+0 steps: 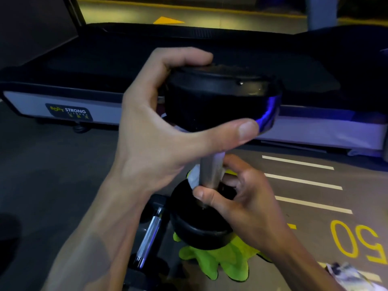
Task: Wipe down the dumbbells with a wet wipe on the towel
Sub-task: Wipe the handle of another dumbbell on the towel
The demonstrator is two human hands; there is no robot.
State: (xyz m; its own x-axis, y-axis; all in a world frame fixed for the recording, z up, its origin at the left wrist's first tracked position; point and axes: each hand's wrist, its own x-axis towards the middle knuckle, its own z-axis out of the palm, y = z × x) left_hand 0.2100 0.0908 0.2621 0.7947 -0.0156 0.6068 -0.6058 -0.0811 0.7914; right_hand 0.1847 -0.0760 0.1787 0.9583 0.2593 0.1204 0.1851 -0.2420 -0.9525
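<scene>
Dumbbell (212, 156): stood on end, its lower head set on the towel (226, 263).
Left hand (159, 131): curled round the top head, thumb stretched across the near side.
Right hand (237, 196): wrapped round the bar just above the lower head, a wipe (194, 175) pinched against the bar.
Second dumbbell (150, 236): laid flat beneath the left forearm, beside the towel.
Packet (348, 274): seen on the floor, outside the right forearm.

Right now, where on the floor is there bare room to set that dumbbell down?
Bare dark floor lies left of the left hand, below the treadmill. Painted floor lies right of the right hand. Crowded: the second dumbbell, the green towel, the wipe packet.
</scene>
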